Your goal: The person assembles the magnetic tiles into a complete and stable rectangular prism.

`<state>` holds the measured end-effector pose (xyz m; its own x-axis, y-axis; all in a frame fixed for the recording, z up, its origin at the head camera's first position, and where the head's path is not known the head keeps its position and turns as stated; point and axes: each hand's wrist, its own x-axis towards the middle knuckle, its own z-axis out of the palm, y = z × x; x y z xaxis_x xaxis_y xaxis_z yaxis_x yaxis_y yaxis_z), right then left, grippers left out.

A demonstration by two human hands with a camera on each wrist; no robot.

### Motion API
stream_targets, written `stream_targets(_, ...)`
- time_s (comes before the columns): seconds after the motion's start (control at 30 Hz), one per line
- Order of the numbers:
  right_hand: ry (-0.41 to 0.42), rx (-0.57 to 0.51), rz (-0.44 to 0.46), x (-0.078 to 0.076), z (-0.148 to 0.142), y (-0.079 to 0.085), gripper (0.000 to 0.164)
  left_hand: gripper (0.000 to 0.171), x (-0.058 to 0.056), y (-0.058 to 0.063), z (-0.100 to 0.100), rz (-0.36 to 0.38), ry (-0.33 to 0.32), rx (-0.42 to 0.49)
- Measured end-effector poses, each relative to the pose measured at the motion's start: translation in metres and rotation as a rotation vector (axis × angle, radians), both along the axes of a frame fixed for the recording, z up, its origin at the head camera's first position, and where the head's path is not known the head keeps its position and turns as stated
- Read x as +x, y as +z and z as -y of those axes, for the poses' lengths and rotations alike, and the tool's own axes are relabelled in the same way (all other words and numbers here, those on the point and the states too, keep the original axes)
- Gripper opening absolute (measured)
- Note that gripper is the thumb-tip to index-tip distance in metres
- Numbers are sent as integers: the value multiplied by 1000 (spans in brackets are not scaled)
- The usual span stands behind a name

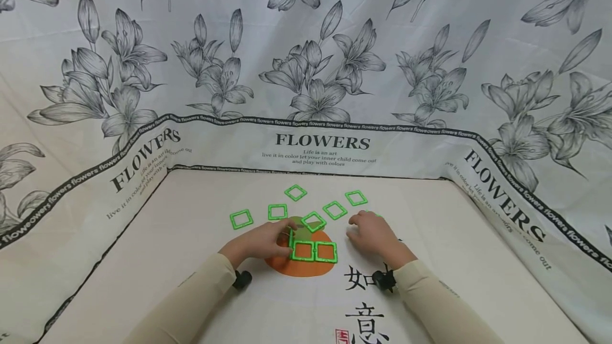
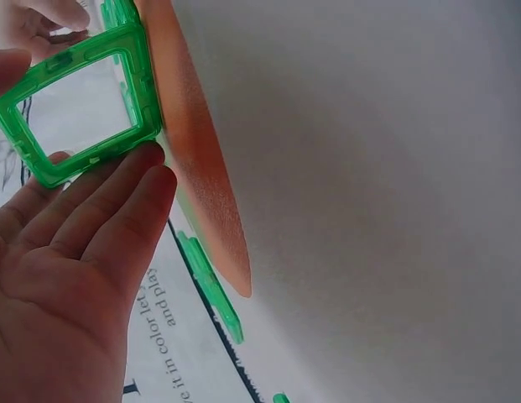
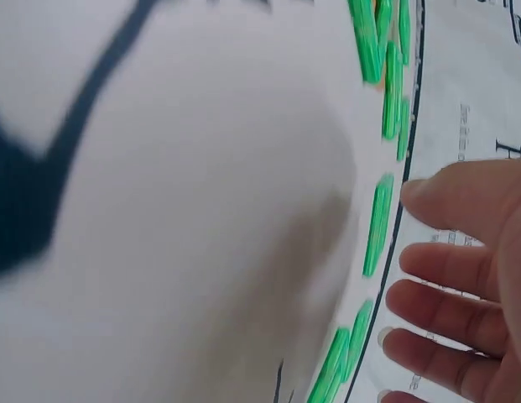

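Observation:
Between thumb and fingertips, my left hand (image 1: pixel 266 239) pinches a green, open-centred square magnetic tile (image 2: pixel 149 84). This tile stands upright at the left edge of two flat green tiles (image 1: pixel 326 252), which lie side by side on the orange printed circle. My right hand (image 1: pixel 375 231) is over the cloth to the right of them, holding nothing. Its fingers are spread and slightly bent in the right wrist view. A green tile (image 1: pixel 356 198) lies just beyond it, and a sliver of green shows behind its knuckles.
Beyond the hands lie several loose green tiles, among them one at the left (image 1: pixel 241 219), one at the back (image 1: pixel 296 192) and one near the middle (image 1: pixel 313 222). A white cloth with black lettering (image 1: pixel 365 325) covers the table. Flower-printed fabric (image 1: pixel 315 68) encloses the back and sides.

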<state>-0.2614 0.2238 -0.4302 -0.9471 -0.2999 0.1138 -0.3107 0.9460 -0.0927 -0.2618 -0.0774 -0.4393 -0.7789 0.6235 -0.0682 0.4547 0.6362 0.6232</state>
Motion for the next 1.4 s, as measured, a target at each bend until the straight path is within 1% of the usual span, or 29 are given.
stream_targets(0.23, -88, 11, 6, -6, -17, 1, 30, 51, 0, 1, 0, 7, 11, -14)
stream_targets(0.47, -131, 19, 21, -10, -28, -1, 30, 52, 0, 1, 0, 14, 4, -8)
stream_targets(0.67, -161, 8, 46, -12, -34, -2, 31, 52, 0, -1, 0, 8, -1, -5)
stream_targets(1.0, -187, 12, 91, -18, -38, -4, 30, 51, 0, -1, 0, -5, -1, -7)
stream_targets(1.2, -185, 29, 89, -21, -40, -7, 27, 51, 0, -1, 0, 1, 6, -10)
stream_targets(1.4, -195, 11, 100, -23, -39, -7, 23, 51, 0, -1, 0, 5, 3, -2)
